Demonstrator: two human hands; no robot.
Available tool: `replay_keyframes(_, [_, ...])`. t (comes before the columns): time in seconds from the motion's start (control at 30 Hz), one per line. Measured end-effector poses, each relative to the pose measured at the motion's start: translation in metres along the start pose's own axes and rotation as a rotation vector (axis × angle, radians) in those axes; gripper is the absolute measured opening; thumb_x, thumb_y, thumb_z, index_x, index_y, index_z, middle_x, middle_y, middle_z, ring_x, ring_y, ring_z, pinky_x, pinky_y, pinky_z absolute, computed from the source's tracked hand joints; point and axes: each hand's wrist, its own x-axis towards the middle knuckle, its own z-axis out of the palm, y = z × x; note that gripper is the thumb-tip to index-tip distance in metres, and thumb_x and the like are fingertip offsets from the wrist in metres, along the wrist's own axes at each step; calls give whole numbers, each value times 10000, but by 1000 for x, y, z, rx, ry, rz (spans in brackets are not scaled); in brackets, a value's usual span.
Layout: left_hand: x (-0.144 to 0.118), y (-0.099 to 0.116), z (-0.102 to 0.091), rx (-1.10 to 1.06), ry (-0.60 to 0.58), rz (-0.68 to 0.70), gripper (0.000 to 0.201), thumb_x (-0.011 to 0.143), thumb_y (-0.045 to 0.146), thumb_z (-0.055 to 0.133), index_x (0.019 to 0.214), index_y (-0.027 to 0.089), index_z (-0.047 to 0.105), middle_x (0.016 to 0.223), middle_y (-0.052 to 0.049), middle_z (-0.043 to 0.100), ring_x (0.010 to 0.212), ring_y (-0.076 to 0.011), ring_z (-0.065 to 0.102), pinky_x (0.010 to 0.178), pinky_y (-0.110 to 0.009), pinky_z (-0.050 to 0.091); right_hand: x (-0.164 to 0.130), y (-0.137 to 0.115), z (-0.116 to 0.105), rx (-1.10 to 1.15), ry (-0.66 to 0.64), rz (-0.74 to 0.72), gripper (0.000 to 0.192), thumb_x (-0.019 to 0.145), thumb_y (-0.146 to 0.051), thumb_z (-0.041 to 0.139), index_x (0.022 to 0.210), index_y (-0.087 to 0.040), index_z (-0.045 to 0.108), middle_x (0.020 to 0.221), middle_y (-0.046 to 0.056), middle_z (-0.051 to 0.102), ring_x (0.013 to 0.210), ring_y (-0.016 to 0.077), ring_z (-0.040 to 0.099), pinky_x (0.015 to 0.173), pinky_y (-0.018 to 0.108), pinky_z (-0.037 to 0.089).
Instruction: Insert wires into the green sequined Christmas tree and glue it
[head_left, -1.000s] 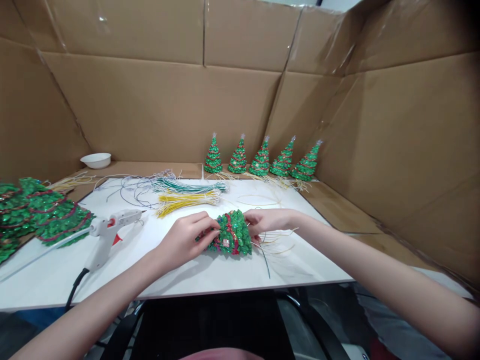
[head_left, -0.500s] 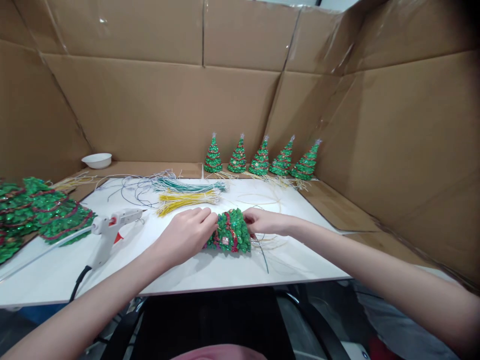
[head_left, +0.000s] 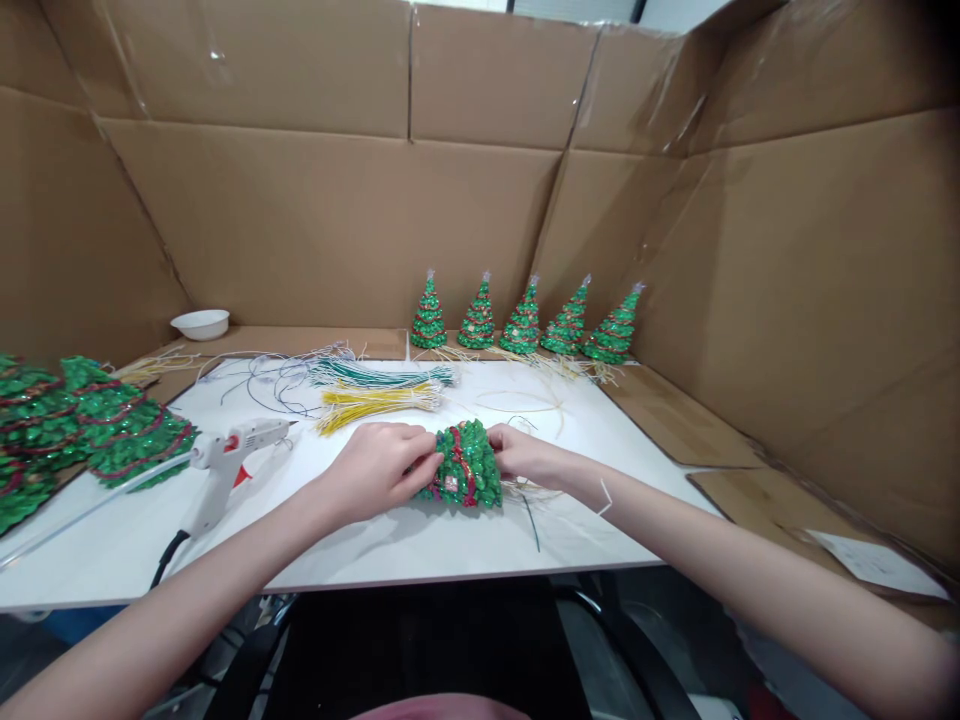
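Left hand (head_left: 379,470): gripped the green sequinned tree piece (head_left: 463,468) from its left side.
Right hand (head_left: 525,455): gripped its right side.
Place: near the white desk (head_left: 420,545) front edge.

1. Brown cardboard walls (head_left: 315,220) enclose the scene across the top, left and right of the frame.
2. A white tabletop (head_left: 420,545) spans the lower middle.
3. Lighting is even and soft.

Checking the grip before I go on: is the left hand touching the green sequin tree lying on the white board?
Touching. The head view shows the left hand with fingertips pressed against the green sequin tree, no gap visible.
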Motion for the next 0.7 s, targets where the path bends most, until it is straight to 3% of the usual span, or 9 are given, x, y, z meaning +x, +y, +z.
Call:
replay_keyframes(0.13, [0,-3,5,-139,-6,-101,386,915,305,365,558,169,424,522,30,439,504,-103,378,526,-233,252,0,2,5,25,29,-46,201,556,-172,590,724,-128,692,650,-14,641,611,123,525,609,251,424])
replay_keyframes(0.33, [4,-4,11,-342,-90,-251,406,884,270,300,517,177,448,440,34,424,422,-101,413,443,-202,314,2,9,6,23,60,-101,200,580,-196,642,750,-118,714,679,2,684,674,163,594,707,300,469])
replay_keyframes(0.47, [3,-1,3,-312,-75,-256,386,875,296,369,527,172,479,471,32,453,461,-107,411,473,-218,268,4,13,5,17,60,-123,183,602,-199,652,751,-117,720,681,7,693,679,175,611,703,308,482])
replay_keyframes(0.7, [2,5,-4,-214,-33,-184,323,874,297,421,576,176,397,527,45,387,506,-103,322,533,-233,217,7,20,4,16,84,-169,167,608,-169,626,747,-130,710,748,11,708,724,184,622,693,292,492])
